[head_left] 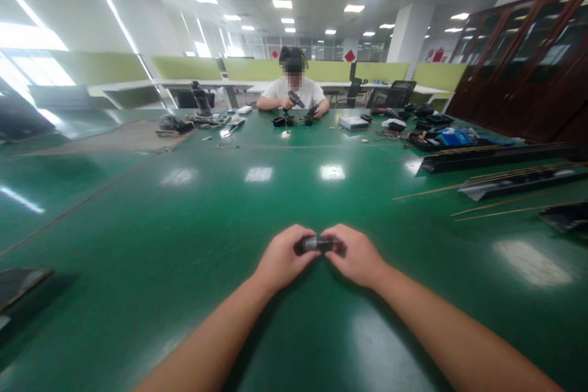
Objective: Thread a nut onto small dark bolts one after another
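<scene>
Currently pinching a small dark cylinder (314,244) by its two ends, between left hand (283,257) and right hand (360,256), with green tabletop (220,202) beneath and ahead of both.

Plain green across the tabletop (197,282); black and grey on the small cylinder (311,244); yellow-green on the partitions (184,67); dark reddish-brown on the cabinet (482,86); white on the co-worker's shirt (313,90).
</scene>
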`<action>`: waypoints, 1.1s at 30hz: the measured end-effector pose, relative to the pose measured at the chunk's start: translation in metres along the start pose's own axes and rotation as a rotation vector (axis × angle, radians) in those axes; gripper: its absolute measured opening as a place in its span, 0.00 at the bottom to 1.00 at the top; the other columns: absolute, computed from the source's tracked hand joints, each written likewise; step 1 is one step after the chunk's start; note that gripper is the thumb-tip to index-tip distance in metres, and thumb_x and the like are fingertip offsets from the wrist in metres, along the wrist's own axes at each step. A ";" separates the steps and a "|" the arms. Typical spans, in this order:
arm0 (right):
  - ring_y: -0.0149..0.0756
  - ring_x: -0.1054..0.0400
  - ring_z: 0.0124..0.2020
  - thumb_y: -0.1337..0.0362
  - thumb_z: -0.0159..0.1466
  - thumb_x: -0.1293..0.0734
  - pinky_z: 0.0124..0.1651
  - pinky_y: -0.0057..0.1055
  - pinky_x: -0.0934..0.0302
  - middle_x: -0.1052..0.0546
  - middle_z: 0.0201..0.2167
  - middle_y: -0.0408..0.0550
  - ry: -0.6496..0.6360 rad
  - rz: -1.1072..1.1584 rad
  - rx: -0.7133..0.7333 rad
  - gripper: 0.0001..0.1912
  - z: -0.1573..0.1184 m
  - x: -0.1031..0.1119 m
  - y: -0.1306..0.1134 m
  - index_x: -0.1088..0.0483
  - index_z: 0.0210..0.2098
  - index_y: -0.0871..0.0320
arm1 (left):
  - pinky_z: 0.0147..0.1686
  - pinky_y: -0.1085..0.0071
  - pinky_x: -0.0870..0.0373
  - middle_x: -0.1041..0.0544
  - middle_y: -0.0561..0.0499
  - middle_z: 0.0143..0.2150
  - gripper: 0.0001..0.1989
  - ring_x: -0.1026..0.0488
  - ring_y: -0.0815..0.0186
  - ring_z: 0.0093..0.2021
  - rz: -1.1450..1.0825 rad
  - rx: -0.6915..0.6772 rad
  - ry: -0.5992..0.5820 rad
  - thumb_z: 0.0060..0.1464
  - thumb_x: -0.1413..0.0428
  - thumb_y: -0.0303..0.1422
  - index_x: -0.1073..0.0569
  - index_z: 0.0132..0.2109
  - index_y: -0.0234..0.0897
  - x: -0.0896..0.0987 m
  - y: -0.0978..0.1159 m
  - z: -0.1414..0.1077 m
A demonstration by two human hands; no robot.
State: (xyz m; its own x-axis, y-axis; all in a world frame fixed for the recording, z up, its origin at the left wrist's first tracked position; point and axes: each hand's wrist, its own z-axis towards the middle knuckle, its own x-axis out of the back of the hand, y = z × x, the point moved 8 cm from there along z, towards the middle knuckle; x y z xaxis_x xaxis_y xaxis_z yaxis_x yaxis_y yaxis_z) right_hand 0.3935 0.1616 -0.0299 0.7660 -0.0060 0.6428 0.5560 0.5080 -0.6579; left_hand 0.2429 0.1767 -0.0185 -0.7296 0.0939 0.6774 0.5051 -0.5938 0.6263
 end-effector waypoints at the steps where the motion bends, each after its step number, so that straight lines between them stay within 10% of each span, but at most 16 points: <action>1: 0.35 0.30 0.35 0.72 0.58 0.32 0.41 0.31 0.36 0.24 0.38 0.44 0.004 -0.011 0.014 0.16 0.000 0.001 -0.001 0.28 0.45 0.53 | 0.43 0.68 0.33 0.24 0.52 0.40 0.11 0.29 0.65 0.41 0.001 0.003 0.004 0.53 0.37 0.30 0.26 0.44 0.40 0.000 0.000 0.000; 33: 0.34 0.31 0.34 0.66 0.61 0.30 0.37 0.29 0.40 0.23 0.33 0.46 -0.039 -0.023 0.051 0.05 0.003 -0.003 -0.004 0.23 0.38 0.56 | 0.40 0.69 0.32 0.24 0.50 0.38 0.08 0.28 0.65 0.39 -0.015 -0.054 0.064 0.53 0.38 0.29 0.25 0.41 0.38 0.000 0.008 -0.003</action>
State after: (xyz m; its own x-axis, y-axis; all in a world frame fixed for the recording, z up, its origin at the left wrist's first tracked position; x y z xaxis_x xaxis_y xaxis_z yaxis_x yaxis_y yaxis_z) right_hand 0.3882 0.1620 -0.0280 0.7391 0.0151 0.6734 0.5559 0.5509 -0.6225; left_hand 0.2454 0.1697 -0.0143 -0.7659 0.0529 0.6407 0.4695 -0.6349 0.6136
